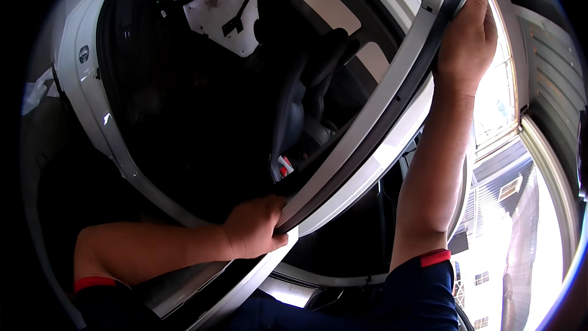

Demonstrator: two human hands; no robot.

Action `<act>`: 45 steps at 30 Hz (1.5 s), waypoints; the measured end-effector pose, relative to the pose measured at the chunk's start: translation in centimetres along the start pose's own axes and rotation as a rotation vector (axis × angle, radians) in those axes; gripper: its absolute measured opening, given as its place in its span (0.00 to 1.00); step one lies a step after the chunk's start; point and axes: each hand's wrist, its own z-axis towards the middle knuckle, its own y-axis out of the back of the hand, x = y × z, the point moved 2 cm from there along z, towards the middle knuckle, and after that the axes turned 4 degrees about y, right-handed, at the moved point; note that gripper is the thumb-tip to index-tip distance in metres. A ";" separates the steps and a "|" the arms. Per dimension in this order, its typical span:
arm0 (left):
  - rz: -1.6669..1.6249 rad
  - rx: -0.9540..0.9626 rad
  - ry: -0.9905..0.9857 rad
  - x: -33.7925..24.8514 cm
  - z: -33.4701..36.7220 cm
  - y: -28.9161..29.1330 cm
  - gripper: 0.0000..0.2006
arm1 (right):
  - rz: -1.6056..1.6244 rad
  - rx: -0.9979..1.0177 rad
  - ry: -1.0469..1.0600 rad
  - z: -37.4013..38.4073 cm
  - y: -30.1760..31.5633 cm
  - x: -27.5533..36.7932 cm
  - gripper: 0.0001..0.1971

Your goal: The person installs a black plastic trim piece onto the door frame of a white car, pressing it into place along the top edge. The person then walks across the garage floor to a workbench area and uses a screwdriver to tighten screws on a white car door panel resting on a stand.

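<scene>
A long pale grey frame member with a dark strip along it slants from lower centre to upper right. It is part of a white car, but whether it is a pillar or a door frame I cannot tell. My left hand is wrapped around its lower end, thumb low and fingers partly hidden behind the edge. Higher up, with the arm stretched out, my right hand grips the same member near the top; its fingertips are mostly hidden. Both hands are closed.
Beyond the frame lies the dark car interior with a black seat and a white panel. The white door opening's edge curves round at left. Crumpled clear plastic is at far left. A bright window stands at right.
</scene>
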 end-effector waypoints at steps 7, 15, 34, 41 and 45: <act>-0.001 0.033 0.061 -0.1 -0.2 -0.1 0.20 | 0.196 0.198 0.081 2.7 0.0 -0.8 0.34; 0.071 -0.035 0.076 -1.0 -0.3 -0.2 0.21 | -0.021 -0.138 -0.122 3.6 -1.2 0.4 0.37; 0.230 0.180 0.153 -3.3 1.5 3.3 0.27 | 0.875 -0.011 -0.284 -4.2 1.8 -6.4 0.25; -0.039 -0.575 0.079 -16.6 9.6 12.1 0.20 | 1.667 0.375 -0.743 -16.0 0.4 -8.0 0.18; -0.049 -0.656 0.382 -20.4 14.8 13.7 0.27 | 1.747 0.435 -0.703 -14.9 0.6 -8.2 0.17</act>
